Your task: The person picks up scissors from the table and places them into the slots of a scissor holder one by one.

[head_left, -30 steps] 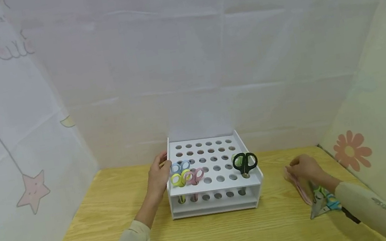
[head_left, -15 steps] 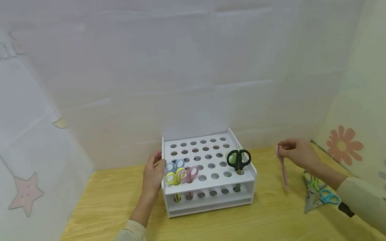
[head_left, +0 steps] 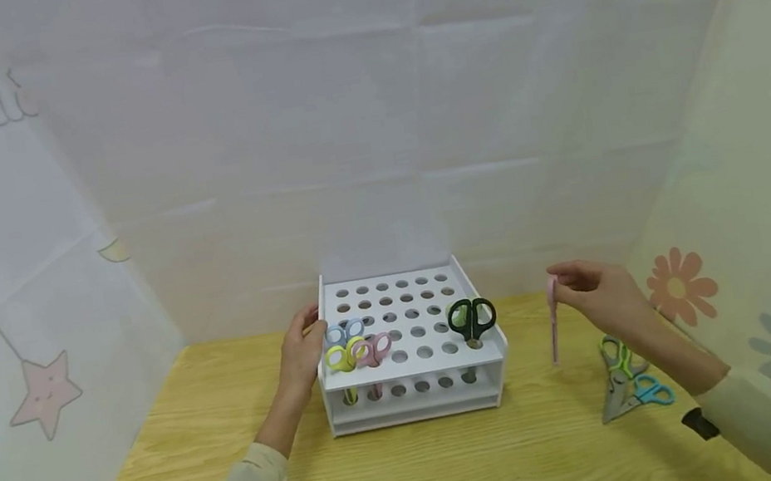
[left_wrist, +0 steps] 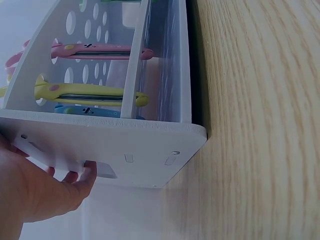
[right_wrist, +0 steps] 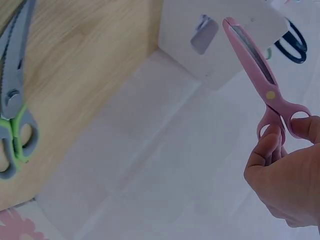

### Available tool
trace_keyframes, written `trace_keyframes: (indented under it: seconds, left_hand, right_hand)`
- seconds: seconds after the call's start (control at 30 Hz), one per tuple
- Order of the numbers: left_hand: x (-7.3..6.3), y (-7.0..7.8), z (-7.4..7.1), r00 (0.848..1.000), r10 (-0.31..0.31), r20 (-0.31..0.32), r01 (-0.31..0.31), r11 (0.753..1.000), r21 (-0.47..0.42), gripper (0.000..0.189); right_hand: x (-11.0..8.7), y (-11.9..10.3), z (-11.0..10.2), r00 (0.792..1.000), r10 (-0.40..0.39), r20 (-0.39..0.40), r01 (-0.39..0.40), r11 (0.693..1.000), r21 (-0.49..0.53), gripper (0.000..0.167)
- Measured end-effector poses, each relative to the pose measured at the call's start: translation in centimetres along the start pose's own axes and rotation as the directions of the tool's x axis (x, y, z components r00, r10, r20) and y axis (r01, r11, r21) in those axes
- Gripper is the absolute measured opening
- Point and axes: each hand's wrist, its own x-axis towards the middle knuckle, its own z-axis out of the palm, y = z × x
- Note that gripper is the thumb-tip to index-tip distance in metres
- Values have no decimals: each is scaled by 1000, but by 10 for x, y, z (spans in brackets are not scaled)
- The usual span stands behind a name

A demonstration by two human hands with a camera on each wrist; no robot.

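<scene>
In the right half of the head view, the right hand [head_left: 602, 294] pinches a pair of pale pink plastic scissors [right_wrist: 272, 101] by the handle loops between its fingers, the blades pointing down above the wooden counter [head_left: 431, 477]. Left of centre, the left hand [head_left: 301, 359] rests against the side of a white two-tier rack with rows of round holes [head_left: 413, 366]; its fingers are slightly bent, their tips at the slot in the side panel, though whether they hook into it I cannot tell. At the rack's front left stand yellow scissors [left_wrist: 47, 90], a second pink pair [left_wrist: 70, 49] and blue scissors [left_wrist: 70, 109]; at its front right, black-handled scissors [head_left: 471, 330] partly cover something light green [head_left: 459, 314]. At the lower right, green-and-grey-handled scissors [right_wrist: 12, 95] and bright-blue-handled scissors [head_left: 645, 394] lie on the counter, blades converging towards the lower left.
</scene>
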Motion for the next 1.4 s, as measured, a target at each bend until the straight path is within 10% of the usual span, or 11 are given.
trace_keyframes:
  seconds: [0.7,1.0,1.27,1.4]
  left_hand:
    - [0,1,0,1000,2,-10,-2,1000,4,50]
    - [2,3,2,1000,4,-15,-4,1000,4,49]
    - [2,3,2,1000,-15,-5,15,1000,-5,48]
    - [1,5,0,1000,-13,-7,13,1000,-4,47]
  right_hand:
    - [-6,-65,42,922,-359,-148,381,908,171,35]
    - [-8,-98,69,836,-451,-312,534,799,277,36]
    - [1,-83,98,798,-498,-338,581,785,215,41]
    - [3,-75,111,736,-571,-363,643,757,116,41]
